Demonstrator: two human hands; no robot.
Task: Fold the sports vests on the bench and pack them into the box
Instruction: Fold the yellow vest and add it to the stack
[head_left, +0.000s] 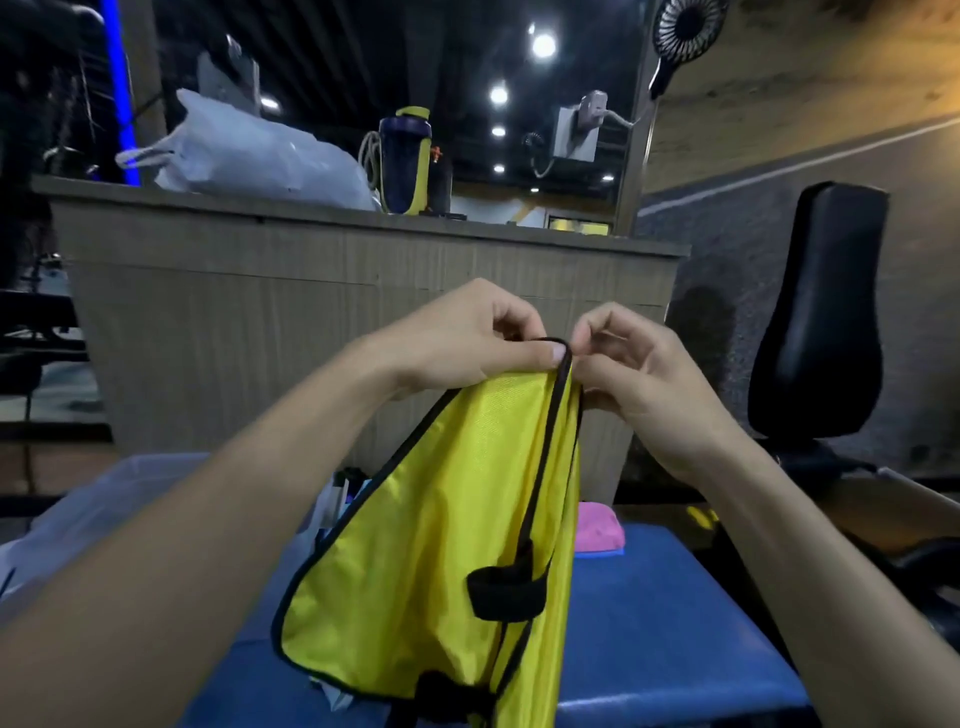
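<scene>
Head view, one item in hand: a yellow sports vest (436, 525) with black edging, held up in the air above the blue worktop (665, 613), its lower hem hanging down to about the worktop's surface. Left hand (467, 338), fingers curled, pinched the vest's top edge just left of the black trim loop; right hand (639, 364), fingers likewise curled, pinched the same top edge just right of it, the two hands almost touching. The vest hung doubled lengthwise, a black elastic side strap (506, 592) showing on its front face low down. Beyond the vest, on the worktop's far end, lay a pink folded cloth (600, 527). Left of the vest sat a pale translucent box (150, 478), partly hidden by the left forearm; its contents could not be told. Behind the worktop stood a grey counter (311, 291) carrying a white plastic bag (249, 150) and a blue-and-yellow bottle (405, 161); a black chair (821, 322) stood to the vest's right. Judged step: aligning the shoulders before folding. To do it well, the two pinched edges should be matched trim to trim, the cloth shaken straight so the side straps hang inside, then lowered flat onto the worktop and smoothed before the next fold, as the slick fabric would likely slide apart.
</scene>
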